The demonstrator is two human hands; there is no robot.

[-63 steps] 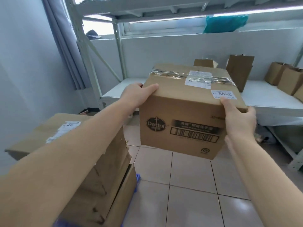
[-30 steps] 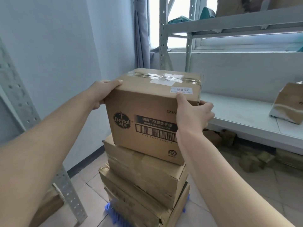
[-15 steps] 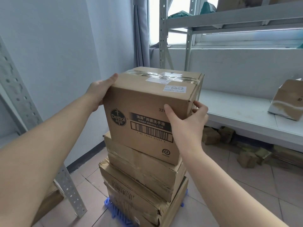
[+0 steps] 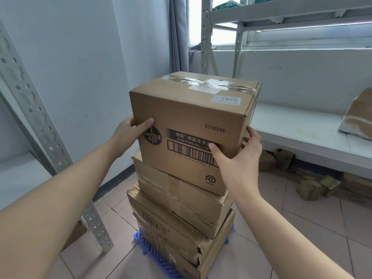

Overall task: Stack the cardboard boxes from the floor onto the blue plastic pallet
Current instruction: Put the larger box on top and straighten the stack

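Observation:
A taped brown Dettol box [image 4: 191,115] with a 5842 label rests on top of a stack of worn cardboard boxes [image 4: 181,200]. The stack stands on the blue plastic pallet [image 4: 150,251], which shows only at its front edge. My left hand [image 4: 130,133] grips the Dettol box's left front corner, thumb over the logo. My right hand [image 4: 237,156] holds its lower right corner, thumb on the barcode. The box looks slightly overhung toward me on the stack.
A grey perforated rack post [image 4: 50,141] leans across the left, close to my left arm. A white metal shelf [image 4: 302,125] runs along the right with a torn box [image 4: 358,117] on it. Cardboard scraps [image 4: 314,188] lie beneath it. A wall stands behind the stack.
I turned left from the shelf with the Dettol box and lowered it onto the stack. Both hands slid down from its top edges to its lower front corners.

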